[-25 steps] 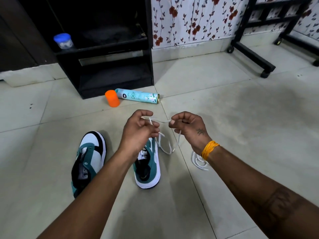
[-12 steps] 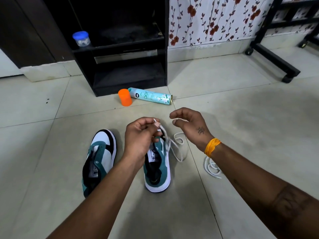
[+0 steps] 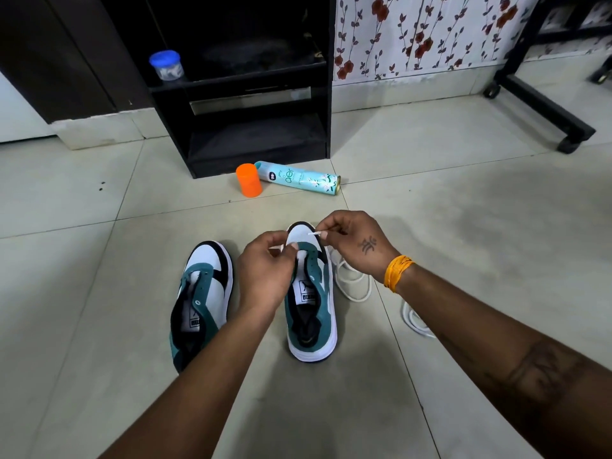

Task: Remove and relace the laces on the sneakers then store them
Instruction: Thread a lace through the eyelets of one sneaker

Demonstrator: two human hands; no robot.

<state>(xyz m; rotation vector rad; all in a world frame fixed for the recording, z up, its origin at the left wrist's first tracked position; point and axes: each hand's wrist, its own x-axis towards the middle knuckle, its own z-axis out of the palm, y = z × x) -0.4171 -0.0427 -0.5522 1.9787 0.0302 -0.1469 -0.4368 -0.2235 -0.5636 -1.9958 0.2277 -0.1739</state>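
Both hands are over the toe end of the right sneaker, close together but not touching. The right hand pinches the white tip of a lace between thumb and fingers; the rest of this lace lies in loops on the floor just under and beside the right wrist. The left hand has curled fingers pinching something white at the eyelets, probably the other lace end. The left sneaker stands unlaced just beside the left forearm.
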